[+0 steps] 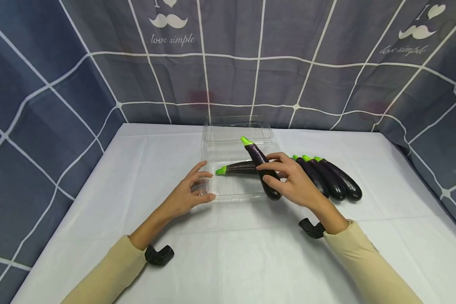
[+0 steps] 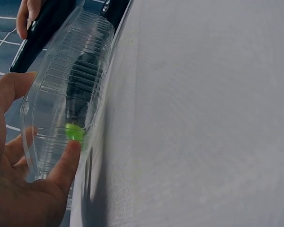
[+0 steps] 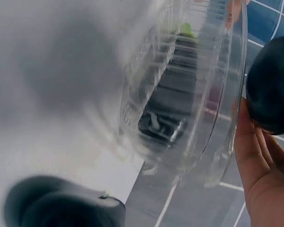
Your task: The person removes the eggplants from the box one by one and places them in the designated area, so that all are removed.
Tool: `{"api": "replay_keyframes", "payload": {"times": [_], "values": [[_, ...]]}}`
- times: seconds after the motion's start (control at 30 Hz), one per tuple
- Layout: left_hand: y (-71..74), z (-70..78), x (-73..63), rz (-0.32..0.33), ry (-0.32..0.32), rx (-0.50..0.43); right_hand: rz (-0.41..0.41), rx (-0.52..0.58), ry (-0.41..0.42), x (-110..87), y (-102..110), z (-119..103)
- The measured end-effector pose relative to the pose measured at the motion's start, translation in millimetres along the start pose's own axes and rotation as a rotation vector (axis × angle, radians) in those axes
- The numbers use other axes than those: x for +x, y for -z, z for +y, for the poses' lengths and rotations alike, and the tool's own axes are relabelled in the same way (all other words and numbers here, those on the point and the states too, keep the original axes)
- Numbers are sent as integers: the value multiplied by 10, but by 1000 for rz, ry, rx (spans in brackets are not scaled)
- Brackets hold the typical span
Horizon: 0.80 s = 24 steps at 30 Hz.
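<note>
My right hand (image 1: pixel 290 179) grips a dark purple eggplant (image 1: pixel 260 160) with a bright green stem end, tilted above the clear plastic container (image 1: pixel 228 192). In the right wrist view the rounded end of this eggplant (image 3: pixel 274 85) sits against the fingers, apart from the container wall. Inside the container lies another eggplant (image 1: pixel 239 168), its green end to the left. My left hand (image 1: pixel 184 194) holds the container's left end. Its thumb is at the front wall and a finger touches the rim (image 2: pixel 26 106) in the left wrist view.
Three eggplants (image 1: pixel 328 179) lie side by side on the white tabletop (image 1: pixel 228 257), right of the container. The container's open lid (image 1: pixel 237 133) leans up at the back near the grey checked curtain (image 1: pixel 228 80). Black wrist cameras (image 1: pixel 159 256) hang by both wrists.
</note>
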<state>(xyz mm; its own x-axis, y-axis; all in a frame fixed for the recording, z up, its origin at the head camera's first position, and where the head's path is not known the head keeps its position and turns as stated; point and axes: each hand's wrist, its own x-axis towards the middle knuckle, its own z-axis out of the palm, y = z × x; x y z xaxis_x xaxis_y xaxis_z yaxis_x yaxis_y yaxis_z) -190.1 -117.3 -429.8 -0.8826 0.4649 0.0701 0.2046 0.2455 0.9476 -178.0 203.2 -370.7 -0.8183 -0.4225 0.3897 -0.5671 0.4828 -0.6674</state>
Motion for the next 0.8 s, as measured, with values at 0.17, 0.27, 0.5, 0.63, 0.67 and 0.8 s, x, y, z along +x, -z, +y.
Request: {"api": "replay_keyframes", "payload": {"times": [0.17, 0.27, 0.5, 0.63, 0.67, 0.8], "values": [[7, 4, 1, -1, 9, 2, 11, 2, -5, -56, 58, 21], [10, 4, 1, -1, 7, -2, 3, -12, -14, -97, 97, 29], [10, -9, 0, -1, 9, -3, 2, -21, -43, -192, 167, 18], [7, -9, -5, 0, 10, -1, 13, -12, -57, -232, 185, 30], [5, -6, -5, 2, 11, 0, 15, -10, -61, -243, 192, 34], [-8, 6, 2, 2, 10, 5, 22, -14, -71, -301, 228, 44]]}}
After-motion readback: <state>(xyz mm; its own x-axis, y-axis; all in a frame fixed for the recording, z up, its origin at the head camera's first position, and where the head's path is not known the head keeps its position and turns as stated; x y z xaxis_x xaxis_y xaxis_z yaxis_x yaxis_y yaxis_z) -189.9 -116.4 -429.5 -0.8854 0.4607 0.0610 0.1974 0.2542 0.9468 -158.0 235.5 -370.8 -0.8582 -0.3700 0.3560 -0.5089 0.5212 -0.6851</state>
